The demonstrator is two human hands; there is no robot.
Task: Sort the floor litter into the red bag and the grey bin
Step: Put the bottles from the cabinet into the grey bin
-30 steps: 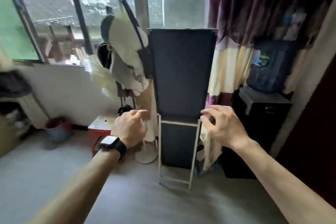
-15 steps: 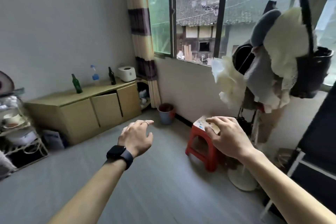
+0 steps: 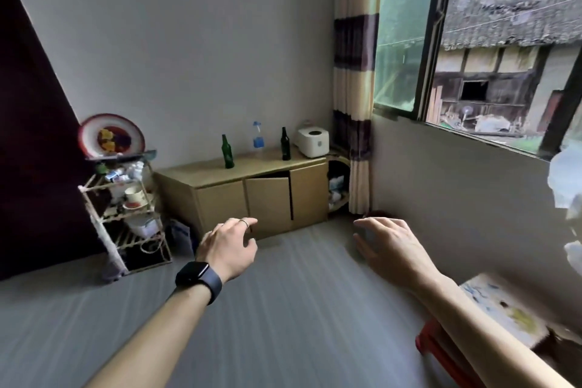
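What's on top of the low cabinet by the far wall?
A green bottle, a clear spray bottle, a dark bottle and a white appliance. The cabinet top behind the appliance is covered.

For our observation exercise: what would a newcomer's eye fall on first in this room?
The left hand, wearing a watch, and the right hand reach forward, empty, above the floor. Behind them a green bottle stands on a low cabinet; a window fills the upper right.

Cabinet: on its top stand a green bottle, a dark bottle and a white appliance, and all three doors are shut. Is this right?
Not quite: the head view shows the middle door ajar, not shut. Green bottle, dark bottle and white appliance stand on the cabinet.
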